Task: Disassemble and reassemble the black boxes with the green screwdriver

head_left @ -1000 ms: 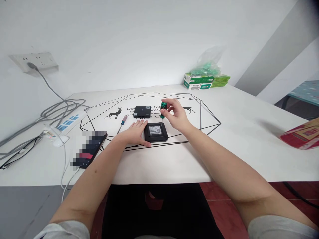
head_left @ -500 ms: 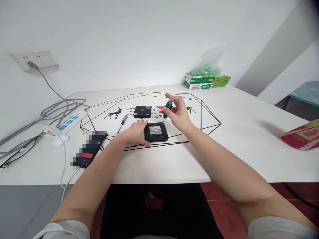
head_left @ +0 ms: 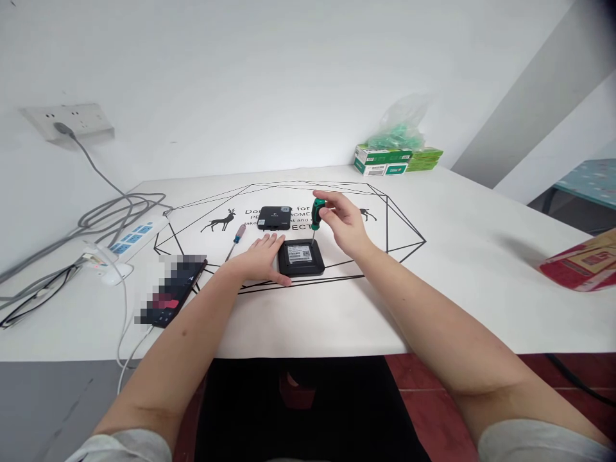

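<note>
A flat black box with a white label on its upper face lies on the table in front of me. My left hand rests flat along its left side, fingers stretched out and thumb at the near left corner. In my right hand is a green and black screwdriver, gripped by its handle and held nearly upright. Its tip reaches the box's far right corner; whether it sits in a screw is too small to tell. Behind the box is a second small black box.
Left of my left hand lies another screwdriver. A phone, partly blurred out, and a white power strip with cables are at the left. Green and white cartons stand at the back, a red package at the right.
The screwdriver has shifted slightly left and stands more upright, and my right-hand fingers have changed their hold on its handle. My left hand and the labelled box have stayed put.
</note>
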The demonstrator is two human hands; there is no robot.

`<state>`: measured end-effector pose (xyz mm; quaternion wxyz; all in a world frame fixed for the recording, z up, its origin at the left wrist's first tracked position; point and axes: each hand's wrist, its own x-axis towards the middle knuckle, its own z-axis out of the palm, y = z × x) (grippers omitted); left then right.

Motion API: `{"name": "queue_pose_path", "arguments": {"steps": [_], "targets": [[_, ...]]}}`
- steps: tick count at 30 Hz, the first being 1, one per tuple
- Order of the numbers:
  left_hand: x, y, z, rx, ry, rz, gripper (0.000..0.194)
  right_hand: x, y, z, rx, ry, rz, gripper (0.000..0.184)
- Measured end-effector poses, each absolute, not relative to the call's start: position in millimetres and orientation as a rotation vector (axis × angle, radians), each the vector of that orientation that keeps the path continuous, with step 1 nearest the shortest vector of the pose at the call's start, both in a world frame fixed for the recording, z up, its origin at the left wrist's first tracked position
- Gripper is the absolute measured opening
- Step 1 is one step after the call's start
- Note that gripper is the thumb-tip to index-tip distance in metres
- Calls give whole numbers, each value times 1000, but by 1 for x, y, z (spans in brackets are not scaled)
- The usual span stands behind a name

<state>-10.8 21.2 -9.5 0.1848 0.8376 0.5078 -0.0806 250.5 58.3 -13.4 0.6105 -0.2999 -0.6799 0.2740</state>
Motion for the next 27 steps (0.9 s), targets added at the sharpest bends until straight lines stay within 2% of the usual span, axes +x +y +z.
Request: {"name": "queue_pose_path", "arguments": {"steps": [6,10,17,23,27], "targets": [[-12,22,-11,2352,1425,-222,156,252,61,-18,-696,-1599,636,37],[-12,21,-11,2355,1427,-228,154,250,60,-16,-744,-1616,495,32],[-11,21,-9,2349,1423,-219,155,248,58,-11,-744,-1657,413,40],[-11,19,-7,2327,1437,-219,154,252,60,-11,-725,-1625,510,29],[-11,19,-8,2332,1434,-224,154,253,60,-8,-762,-1629,398,25]]}}
